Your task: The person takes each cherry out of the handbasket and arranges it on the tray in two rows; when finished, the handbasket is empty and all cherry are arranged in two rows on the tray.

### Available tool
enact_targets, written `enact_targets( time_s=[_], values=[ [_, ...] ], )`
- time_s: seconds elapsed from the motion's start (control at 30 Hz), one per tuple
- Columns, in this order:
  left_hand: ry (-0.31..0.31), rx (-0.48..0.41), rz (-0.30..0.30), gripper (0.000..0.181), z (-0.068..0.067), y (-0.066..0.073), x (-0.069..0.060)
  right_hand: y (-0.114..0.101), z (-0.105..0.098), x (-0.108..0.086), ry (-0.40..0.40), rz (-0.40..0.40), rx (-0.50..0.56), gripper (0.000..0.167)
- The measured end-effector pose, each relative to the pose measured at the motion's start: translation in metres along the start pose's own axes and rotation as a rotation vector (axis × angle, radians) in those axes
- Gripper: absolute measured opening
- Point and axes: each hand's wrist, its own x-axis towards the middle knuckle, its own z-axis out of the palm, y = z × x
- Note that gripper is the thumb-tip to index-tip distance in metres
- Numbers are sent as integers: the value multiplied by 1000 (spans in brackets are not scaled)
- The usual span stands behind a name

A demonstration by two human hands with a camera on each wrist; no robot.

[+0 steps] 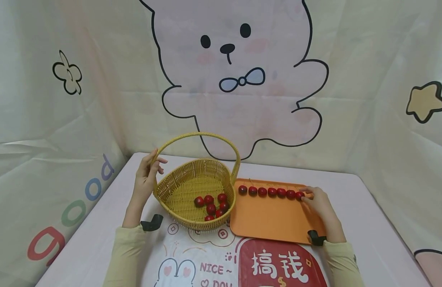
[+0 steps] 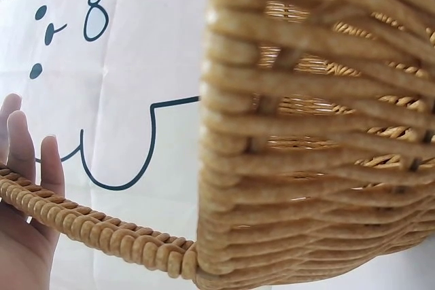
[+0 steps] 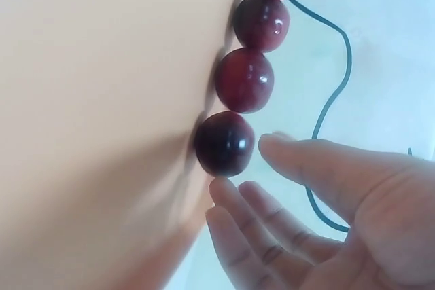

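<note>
A yellow woven basket (image 1: 192,175) with a tall arched handle stands on the table, several red cherries (image 1: 211,209) in its right part. My left hand (image 1: 147,173) holds the left side of the handle (image 2: 102,232); in the left wrist view its fingers show behind the woven band. On an orange tray (image 1: 267,219) at the right, several more cherries (image 1: 262,192) lie in a row along the far edge. My right hand (image 1: 319,203) is at the right end of that row. In the right wrist view, its thumb and fingers spread beside the end cherry (image 3: 225,144), without gripping it.
The tray's left side sits close against the basket. Under both lies a white tablecloth (image 1: 350,207) with a printed rabbit and a red patch with lettering at the front. A cloth backdrop (image 1: 350,131) with a cartoon bear rises behind the table.
</note>
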Motion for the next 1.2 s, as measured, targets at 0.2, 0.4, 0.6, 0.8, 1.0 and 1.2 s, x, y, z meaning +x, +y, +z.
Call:
enact_targets(
  time_s=[0.2,0.4,0.6,0.8,1.0,1.2],
  values=[
    [2,6,-6,41,0,0,-1,-5,-1,0,4,-24,-22,23],
    [0,-9,-9,42,0,0,-1,-14,-1,0,8,-65,-10,22],
    [-1,-2,-25,42,0,0,-1,-25,3,1,28,-108,8,20],
    [-4,0,-13,41,0,0,-1,-36,9,2,10,-164,18,22],
    [-7,4,-12,40,0,1,-1,-49,9,-1,20,-205,29,22],
    [-8,-4,1,42,-1,-1,-1,-59,12,-2,26,-225,22,23]
  ],
)
